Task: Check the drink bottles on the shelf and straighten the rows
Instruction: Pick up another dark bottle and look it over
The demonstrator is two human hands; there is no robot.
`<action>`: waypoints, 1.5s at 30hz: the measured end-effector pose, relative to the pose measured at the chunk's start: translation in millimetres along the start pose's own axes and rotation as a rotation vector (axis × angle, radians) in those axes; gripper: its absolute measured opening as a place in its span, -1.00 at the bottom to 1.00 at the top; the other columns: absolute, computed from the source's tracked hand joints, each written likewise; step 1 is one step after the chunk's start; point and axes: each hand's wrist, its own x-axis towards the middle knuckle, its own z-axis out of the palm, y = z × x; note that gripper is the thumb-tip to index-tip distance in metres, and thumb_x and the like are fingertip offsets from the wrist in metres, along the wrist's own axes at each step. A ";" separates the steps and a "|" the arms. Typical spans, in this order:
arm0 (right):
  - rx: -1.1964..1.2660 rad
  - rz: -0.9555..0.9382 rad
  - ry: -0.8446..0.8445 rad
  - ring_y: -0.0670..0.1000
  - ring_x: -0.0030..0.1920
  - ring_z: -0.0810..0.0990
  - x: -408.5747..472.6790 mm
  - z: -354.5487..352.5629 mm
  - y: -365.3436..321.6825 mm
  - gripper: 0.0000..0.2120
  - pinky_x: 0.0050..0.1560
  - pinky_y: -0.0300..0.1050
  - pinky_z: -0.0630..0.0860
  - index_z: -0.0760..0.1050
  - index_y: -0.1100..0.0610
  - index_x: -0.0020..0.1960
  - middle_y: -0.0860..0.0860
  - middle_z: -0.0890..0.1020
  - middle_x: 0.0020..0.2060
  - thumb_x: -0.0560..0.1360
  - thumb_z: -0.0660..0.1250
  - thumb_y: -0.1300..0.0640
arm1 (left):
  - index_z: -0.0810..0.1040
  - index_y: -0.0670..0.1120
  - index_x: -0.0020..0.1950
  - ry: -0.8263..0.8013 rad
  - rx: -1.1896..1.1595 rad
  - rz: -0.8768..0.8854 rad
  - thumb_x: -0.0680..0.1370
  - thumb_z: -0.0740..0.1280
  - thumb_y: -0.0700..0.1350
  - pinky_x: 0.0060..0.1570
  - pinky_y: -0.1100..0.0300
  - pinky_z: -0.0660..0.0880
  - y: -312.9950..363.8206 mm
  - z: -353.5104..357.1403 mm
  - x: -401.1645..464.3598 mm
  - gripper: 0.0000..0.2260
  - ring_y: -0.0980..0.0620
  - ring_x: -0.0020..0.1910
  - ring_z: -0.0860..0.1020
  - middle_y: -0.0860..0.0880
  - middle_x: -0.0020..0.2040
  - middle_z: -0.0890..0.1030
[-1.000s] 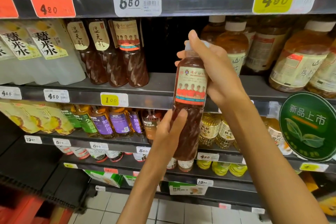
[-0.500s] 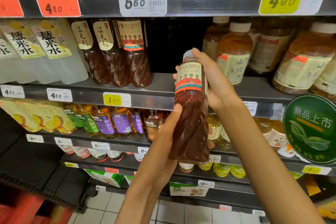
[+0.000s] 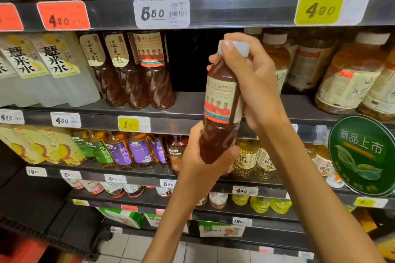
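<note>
I hold a dark red drink bottle (image 3: 220,104) with a white cap and a cream label in front of the shelf. My right hand (image 3: 254,83) grips its neck and upper part, fingers over the cap. My left hand (image 3: 201,162) cups and grips its base from below. The bottle stands almost upright, tilted a little. On the middle shelf (image 3: 192,104) to the left stand three bottles of the same dark drink (image 3: 136,74) in a row. Between them and the held bottle is a dark gap (image 3: 188,60).
Pale white bottles (image 3: 42,70) fill the shelf's left end, amber tea bottles (image 3: 350,77) its right. Price tags line the shelf edges (image 3: 162,13). A round green sign (image 3: 363,156) sticks out at lower right. Lower shelves hold purple, green and yellow bottles (image 3: 139,151).
The bottle has been raised and brought nearer to me, and it has turned in my hands. My right hand has shifted up over the cap; my left hand now wraps the base.
</note>
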 end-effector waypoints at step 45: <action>-0.086 0.311 0.116 -0.28 -0.33 0.60 73.1 -11.9 17.8 -0.75 -0.26 -0.46 0.52 0.49 0.19 0.02 0.02 0.57 -0.15 0.63 0.04 0.34 | 0.26 0.00 0.42 0.076 0.268 0.176 0.51 0.42 -0.11 0.33 0.19 0.36 4.2 -11.3 119.5 -0.46 0.09 0.33 0.40 -0.01 0.34 0.44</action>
